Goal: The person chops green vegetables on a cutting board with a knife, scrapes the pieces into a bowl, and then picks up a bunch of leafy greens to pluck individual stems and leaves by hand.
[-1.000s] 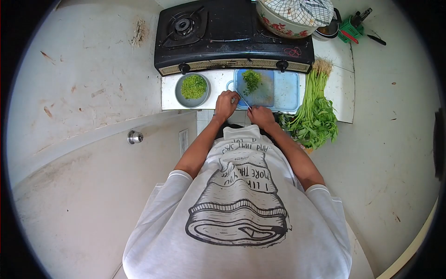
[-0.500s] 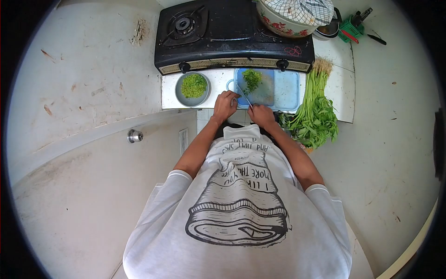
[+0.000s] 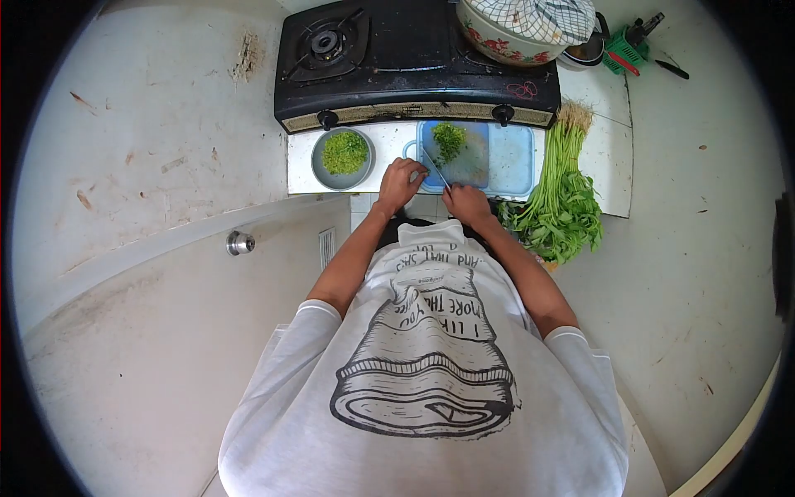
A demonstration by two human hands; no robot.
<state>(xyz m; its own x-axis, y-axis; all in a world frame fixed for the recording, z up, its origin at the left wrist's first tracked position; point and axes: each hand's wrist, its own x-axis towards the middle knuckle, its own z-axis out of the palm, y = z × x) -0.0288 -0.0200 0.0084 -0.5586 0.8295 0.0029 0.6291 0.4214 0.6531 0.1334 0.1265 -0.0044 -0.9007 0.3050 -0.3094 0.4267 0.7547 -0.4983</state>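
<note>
**L hand fingers way too close to the knife imo**

So the R hand is closed round the knife handle, blade angled across the near-L part of the blue board. L hand is right next to the blade w/ fingers bunched; can't tell if it's pinching a bit of green or nothing, too small to see.

Main risk tbh: a nick. If the blade slips or the R hand pushes too far over, those L fingertips are right there, esp. w/ the board maybe damp.

Chopped greens sit in a loose pile toward the far side of the board, near the stove. Board is at the L end of the light blue tray; if it isn't snug it could skid under pressure, & a careless sweep might scatter bits onto the tabletop.

Bowl w/ more cut stuff is off to the L, well apart from the blade, so prob OK unless an elbow or sleeve catches it.

Big leafy bunch lies R of the tray, leaves hanging past the near edge. Bump that w/ the R forearm & it could slide off, b/c the heavy-looking end's already over.
</note>
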